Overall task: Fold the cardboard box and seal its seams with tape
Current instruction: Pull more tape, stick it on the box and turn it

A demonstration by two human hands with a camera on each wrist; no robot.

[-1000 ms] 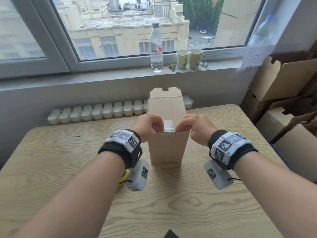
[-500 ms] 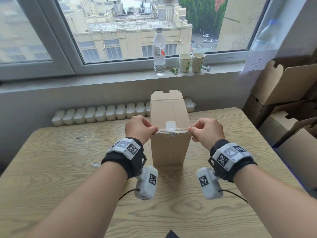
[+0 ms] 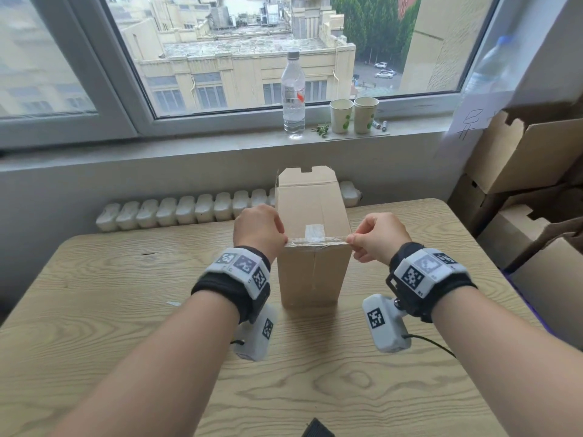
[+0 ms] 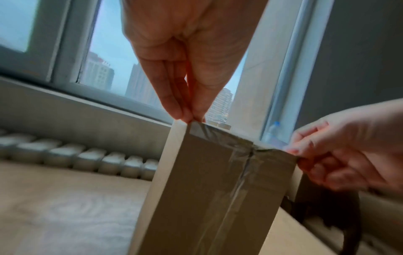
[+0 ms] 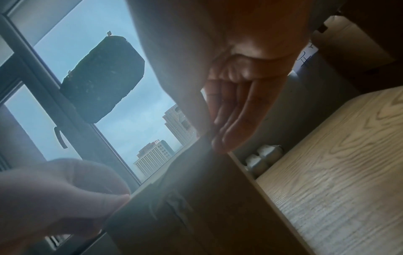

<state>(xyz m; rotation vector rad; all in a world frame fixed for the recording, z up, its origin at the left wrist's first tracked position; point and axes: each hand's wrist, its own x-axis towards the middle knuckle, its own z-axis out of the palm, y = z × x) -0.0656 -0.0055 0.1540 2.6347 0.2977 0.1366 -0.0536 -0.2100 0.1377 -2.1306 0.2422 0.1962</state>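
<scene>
The cardboard box (image 3: pixel 314 272) stood upright near the middle of the wooden desk (image 3: pixel 94 294), its far flap (image 3: pixel 305 176) raised toward the window, and it sat directly between the two hands. A strip of clear tape (image 3: pixel 317 241) ran along the box's near top edge from corner to corner, crossing a second piece of tape (image 3: pixel 315 231) that lay on the top face and ran down the front seam. The left hand (image 3: pixel 258 230) was at the box's left top corner, thumb and fingers (image 4: pixel 172 101) pressed together on the left end of the tape strip, with the tape (image 4: pixel 220 136) visibly wrapped over the edge just below them in the left wrist view. The right hand (image 3: pixel 377 238) was at the right top corner, thumb and forefinger pinched on the other end of the strip, the remaining fingers curled under. In the right wrist view the box (image 5: pixel 207 207) was dark and backlit, so the tape itself could hardly be made out there, though the right hand's fingers (image 5: pixel 235 124) seemed to close on the corner's edge. A water bottle (image 3: pixel 293 96) and two paper cups (image 3: pixel 353 115) stood on the windowsill beyond, well apart from the box, and more folded cartons (image 3: pixel 530 152) were stacked to the right of the desk.
</scene>
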